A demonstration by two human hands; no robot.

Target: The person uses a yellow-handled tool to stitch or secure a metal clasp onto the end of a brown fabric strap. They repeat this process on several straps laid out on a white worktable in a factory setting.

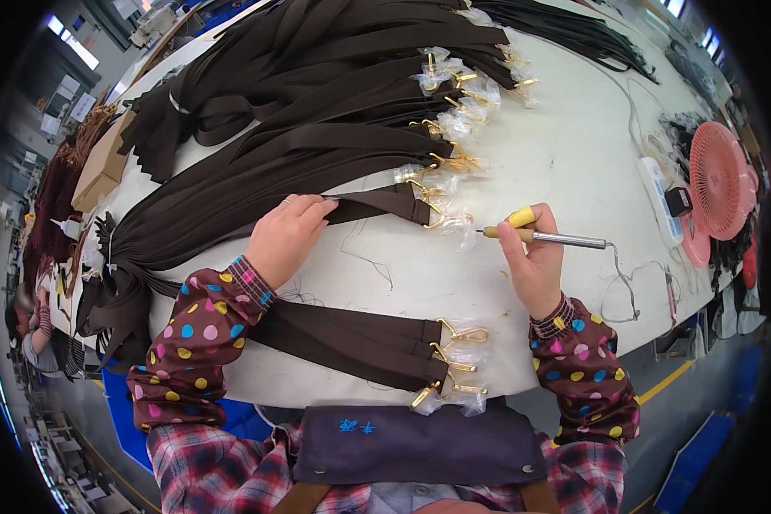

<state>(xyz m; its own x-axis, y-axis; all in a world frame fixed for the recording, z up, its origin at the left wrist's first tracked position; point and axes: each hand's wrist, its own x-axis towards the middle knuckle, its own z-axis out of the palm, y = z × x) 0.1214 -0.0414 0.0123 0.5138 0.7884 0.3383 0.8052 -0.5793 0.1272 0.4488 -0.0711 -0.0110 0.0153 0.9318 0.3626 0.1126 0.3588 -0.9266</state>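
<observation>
The left hand (pixel 291 236) touches a brown strap (pixel 384 203) that runs rightward from it; whether it grips is unclear. The right hand (pixel 535 272) grips a soldering iron (pixel 571 241), its tip pointing left, near the strap's plastic-wrapped gold clasp (pixel 445 220).

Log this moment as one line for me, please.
left hand: on brown strap | right hand: gripping corded tool, tip near strap's clasp | table: other straps | far right: pink fan
</observation>
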